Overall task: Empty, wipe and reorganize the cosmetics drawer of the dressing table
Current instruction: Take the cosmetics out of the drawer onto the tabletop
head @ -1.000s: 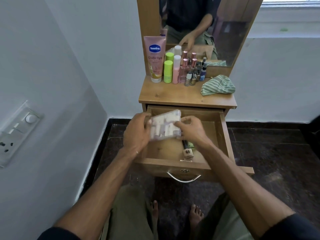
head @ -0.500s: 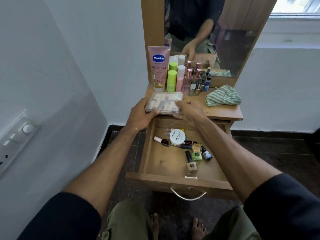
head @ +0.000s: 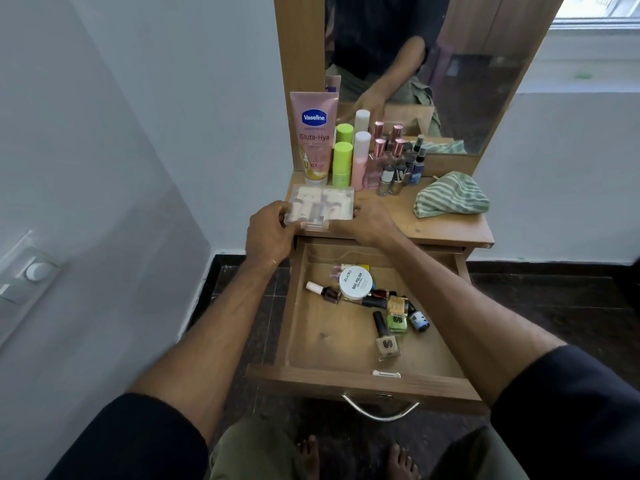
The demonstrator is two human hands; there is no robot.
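Note:
A clear plastic box [head: 322,206] with pale items inside lies flat on the dressing table top [head: 446,226], at its front left. My left hand [head: 268,232] grips the box's near left corner and my right hand [head: 365,221] holds its right side. Below, the wooden drawer [head: 311,334] stands pulled out. Inside it lie a white round nail polish remover tub [head: 356,282], several nail polish bottles [head: 387,341] and a small blue bottle [head: 419,321]. A green striped cloth [head: 452,195] sits on the top at the right.
A pink Vaseline tube [head: 314,136], a green bottle [head: 343,164], a pink bottle [head: 361,159] and several small bottles stand along the mirror [head: 450,64]. A white wall [head: 121,168] with a switch plate [head: 27,271] runs close on the left. My bare feet rest on the dark floor below the drawer handle [head: 380,408].
Both hands lifted the clear box out of the drawer and moved it up and forward onto the table top. The drawer's remaining items came into view.

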